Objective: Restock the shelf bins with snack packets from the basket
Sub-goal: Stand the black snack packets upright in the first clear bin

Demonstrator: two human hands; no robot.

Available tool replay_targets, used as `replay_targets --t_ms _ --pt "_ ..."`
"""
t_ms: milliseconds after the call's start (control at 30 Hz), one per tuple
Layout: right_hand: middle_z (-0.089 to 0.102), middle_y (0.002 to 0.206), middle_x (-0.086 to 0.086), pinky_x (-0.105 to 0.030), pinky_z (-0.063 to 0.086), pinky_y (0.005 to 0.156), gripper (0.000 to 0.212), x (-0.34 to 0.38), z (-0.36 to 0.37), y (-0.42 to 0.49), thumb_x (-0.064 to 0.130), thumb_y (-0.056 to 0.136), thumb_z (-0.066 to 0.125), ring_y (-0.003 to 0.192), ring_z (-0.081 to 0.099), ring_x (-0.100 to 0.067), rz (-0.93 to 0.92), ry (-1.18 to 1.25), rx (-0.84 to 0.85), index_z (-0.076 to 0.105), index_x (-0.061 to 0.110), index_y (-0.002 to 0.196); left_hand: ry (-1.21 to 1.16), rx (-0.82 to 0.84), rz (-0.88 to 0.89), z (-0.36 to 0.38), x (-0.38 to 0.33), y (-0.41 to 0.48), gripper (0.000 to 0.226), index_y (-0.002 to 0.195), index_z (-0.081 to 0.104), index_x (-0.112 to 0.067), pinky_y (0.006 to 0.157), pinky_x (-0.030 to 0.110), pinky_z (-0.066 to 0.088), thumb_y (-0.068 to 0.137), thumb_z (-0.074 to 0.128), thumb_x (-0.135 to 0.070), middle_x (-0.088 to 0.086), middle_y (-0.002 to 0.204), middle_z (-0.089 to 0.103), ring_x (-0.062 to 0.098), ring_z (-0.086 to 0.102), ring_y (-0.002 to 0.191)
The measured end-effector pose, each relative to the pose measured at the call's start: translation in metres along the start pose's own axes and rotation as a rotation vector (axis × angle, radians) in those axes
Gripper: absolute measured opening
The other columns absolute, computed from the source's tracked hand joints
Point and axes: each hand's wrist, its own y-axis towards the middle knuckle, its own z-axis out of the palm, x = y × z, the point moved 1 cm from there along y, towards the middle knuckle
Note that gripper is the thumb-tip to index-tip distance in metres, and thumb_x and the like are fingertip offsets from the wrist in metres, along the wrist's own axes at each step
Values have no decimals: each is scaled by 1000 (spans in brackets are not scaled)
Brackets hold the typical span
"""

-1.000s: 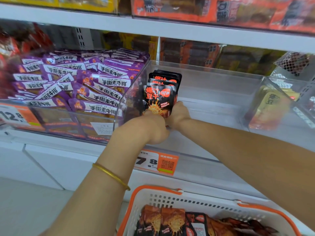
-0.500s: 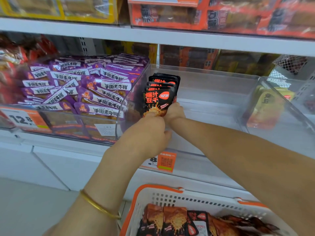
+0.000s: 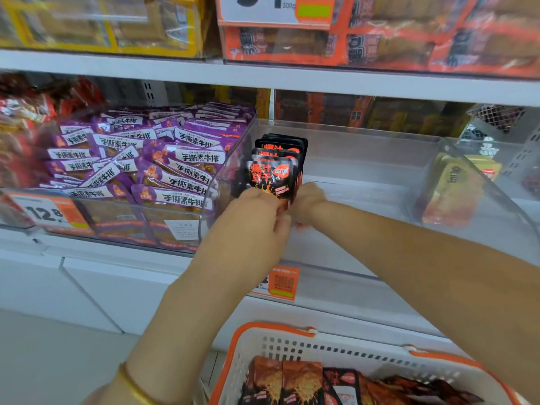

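Note:
A row of upright black snack packets (image 3: 273,173) with red print stands at the left end of a clear plastic shelf bin (image 3: 365,147). My left hand (image 3: 254,220) holds the lower edge of the front packet, fingers curled at its bottom. My right hand (image 3: 306,204) grips the row's lower right side from the other flank. Below, a white basket (image 3: 280,343) with orange rim holds several more black and orange packets (image 3: 304,384).
The neighbouring bin (image 3: 146,171) on the left is full of purple packets. A bin on the right holds yellow-orange packets (image 3: 453,194). An orange price tag (image 3: 282,283) hangs on the bin front. The shelf above (image 3: 263,74) carries boxed goods.
Both hands stay at the packet row with little shift. The camera has tilted up slightly, so the shelf sits lower in view.

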Motion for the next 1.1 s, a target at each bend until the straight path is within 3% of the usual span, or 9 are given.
replay_targets --t_ms 67,133,233,300,433,533,733,1000,1100 --pt "67 96 -8 -19 51 75 21 1 -26 -28 18 86 65 101 66 -20 -129 -194 -7 50 7 77 -102 -217 45 -12 -11 -20 18 97 65 -18 75 28 43 93 48 -23 -2 93 54 12 51 85" --pt "57 83 -6 -19 43 52 18 -7 -54 -70 11 88 63 89 68 -25 -295 -166 -90 49 7 76 -262 -241 51 -23 -25 -44 14 86 65 -26 64 15 38 88 51 -27 -8 80 57 5 50 73" --pt "59 79 -8 -20 45 42 15 -43 -81 -150 2 83 66 55 64 -21 -404 256 -71 55 9 91 -464 253 -20 -11 -43 -73 13 79 65 -25 55 12 36 87 55 -26 -10 72 62 2 52 60" --pt "60 70 -10 -20 45 38 13 -78 -73 -193 -5 83 64 45 61 -14 -372 417 114 58 6 87 -328 666 2 16 -47 -82 16 83 64 -22 58 18 42 92 53 -29 -6 73 62 5 54 62" --pt "61 67 -10 -32 57 55 11 -166 1 -197 -4 86 59 57 66 -19 -117 148 480 59 6 81 -98 1013 6 95 -46 -101 26 83 62 -6 55 26 40 94 46 -23 2 69 60 18 55 62" --pt "68 91 -17 -33 53 74 12 -235 71 -159 5 85 59 91 67 -30 -31 -277 473 66 1 93 80 1006 41 130 -45 -113 25 73 55 -9 56 28 32 93 45 -20 9 72 54 21 50 65" --pt "27 147 -17 -42 37 107 96 -309 169 -150 24 72 77 135 30 -35 34 -513 534 18 4 145 113 950 3 147 -41 -116 25 97 67 -7 61 24 34 95 50 -25 10 102 68 21 60 90" --pt "57 124 -15 -36 47 87 29 -264 122 -158 3 93 48 114 56 -32 -77 -640 501 56 2 120 85 901 41 147 -42 -116 27 112 65 -15 79 25 43 96 46 -26 0 112 65 15 59 97" --pt "61 89 -12 -23 43 55 12 -242 76 -156 6 90 50 78 59 -25 18 -340 487 58 3 82 -15 919 81 149 -44 -118 32 122 57 -16 81 24 42 93 55 -31 -1 119 59 14 56 104"
